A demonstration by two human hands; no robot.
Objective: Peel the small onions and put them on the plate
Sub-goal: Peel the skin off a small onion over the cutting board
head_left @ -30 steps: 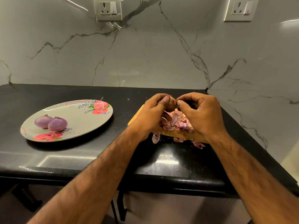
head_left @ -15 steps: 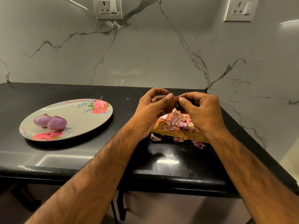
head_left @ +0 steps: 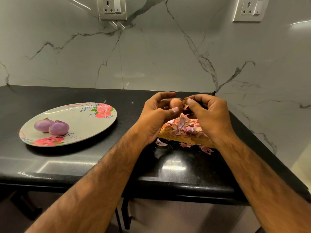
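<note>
At 9 o'clock, 2 smooth purple peeled onions [head_left: 51, 126] touch on your glossy floral plate [head_left: 87, 121]. Your left hand [head_left: 158, 118] cups a round papery onion [head_left: 175, 105]; your right hand [head_left: 208, 115] pinches its skin above the peel-strewn wooden board [head_left: 185, 138] on the polished black bench [head_left: 84, 165].

Two peeled onions [head_left: 51, 127] lie on one floral plate [head_left: 87, 121] at nine o'clock. One unpeeled onion [head_left: 175, 104] sits between two hands, left hand [head_left: 156, 118] and right hand [head_left: 209, 115]. One wooden board [head_left: 170, 135] carries peels; two wall sockets [head_left: 112, 7] at twelve o'clock.
</note>
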